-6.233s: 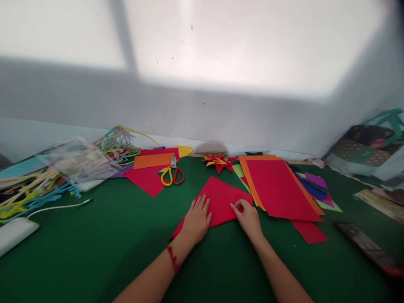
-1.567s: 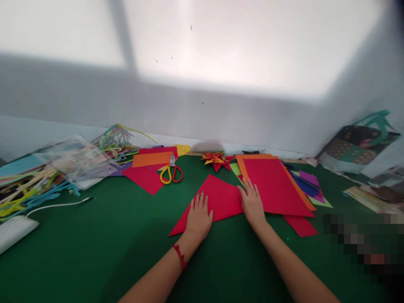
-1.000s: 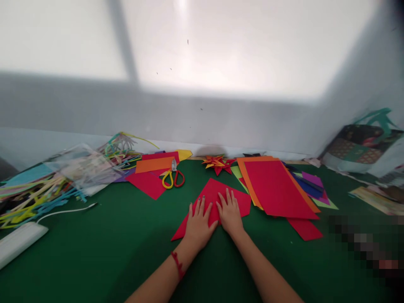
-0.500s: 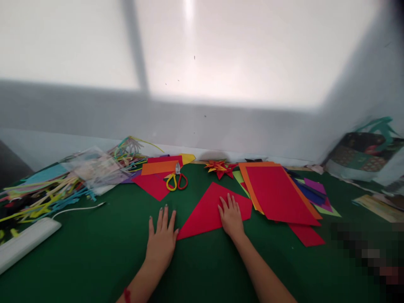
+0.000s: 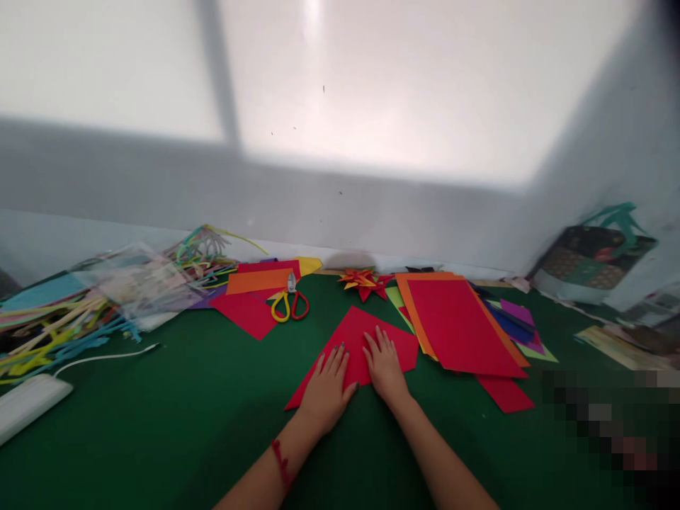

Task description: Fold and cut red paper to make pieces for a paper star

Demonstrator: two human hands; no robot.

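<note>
The red sheet [image 5: 355, 336] lies flat on the green tabletop [image 5: 185, 425], right in front of the person, with one corner pointing to the wall and a long, narrow one to the left. The left hand [image 5: 325, 393] is laid palm down across its left part, fingers extended, thumb angled out towards the near edge. The right hand [image 5: 387, 368] rests just beside it, flat too, its fingers slightly fanned. Neither is gripping anything; both seem to press the sheet down, probably to keep it from sliding and its layers flat (it looks folded, though the palms hide part of it).

The scissors [image 5: 292, 285], blades towards the wall, overlap the paper pieces beyond the left hand, likely parked within reach. The red and orange stack [image 5: 462, 326] sits to the right of the sheet, perhaps kept aside to leave working room, and folded paper stars [image 5: 366, 281] stand near the wall.

As for containers, a clear plastic sleeve [image 5: 141, 276] lies over the coloured strips [image 5: 69, 333]; whether it holds anything is unclear. The patterned bag [image 5: 595, 255] at far right has teal handles, its contents too blurred to name.
</note>
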